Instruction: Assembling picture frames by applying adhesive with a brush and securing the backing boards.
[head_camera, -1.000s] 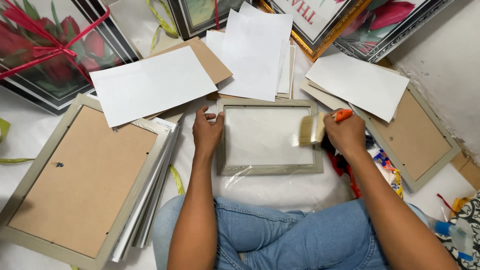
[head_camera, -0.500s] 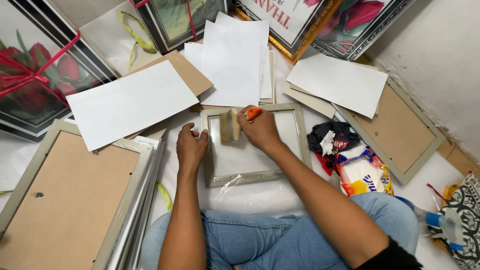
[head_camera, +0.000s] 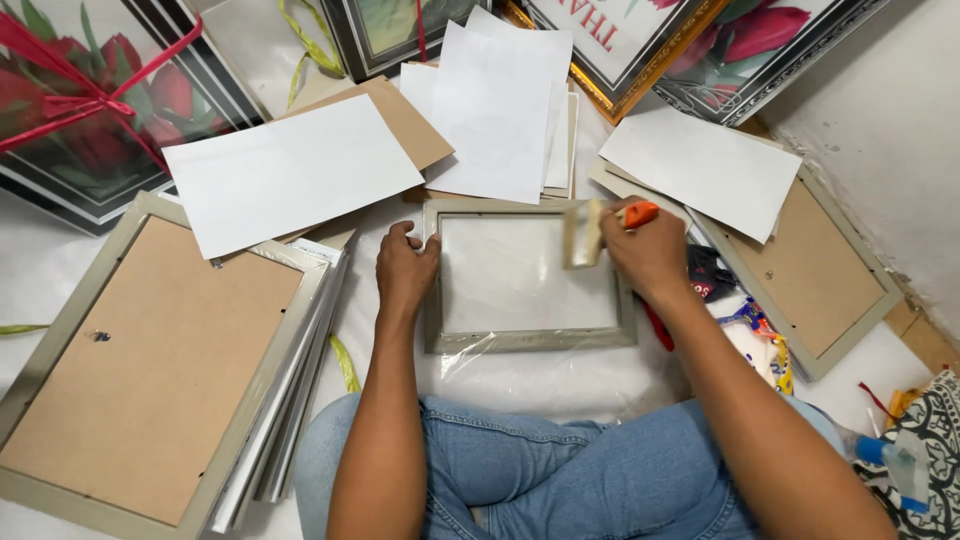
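Note:
A small grey picture frame (head_camera: 527, 342) lies flat on the white floor cover in front of my crossed legs, its pale glass facing up. My left hand (head_camera: 404, 269) presses on the frame's left edge. My right hand (head_camera: 648, 252) grips a brush with an orange handle (head_camera: 637, 213); its pale bristle head (head_camera: 581, 233) is blurred over the upper right part of the glass. Clear plastic wrap (head_camera: 470, 356) sticks out from under the frame's lower edge.
A stack of large frames lies face down at left, brown backing board (head_camera: 150, 360) on top. White sheets (head_camera: 285, 172) and cardboard lie behind. Another face-down frame (head_camera: 815, 275) is at right, with flower pictures (head_camera: 90, 110) along the back and coloured wrappers (head_camera: 760, 340) by my right knee.
The brush in my right hand swept from the frame's right side to its upper left, then back to the upper right. My left hand stayed on the left edge.

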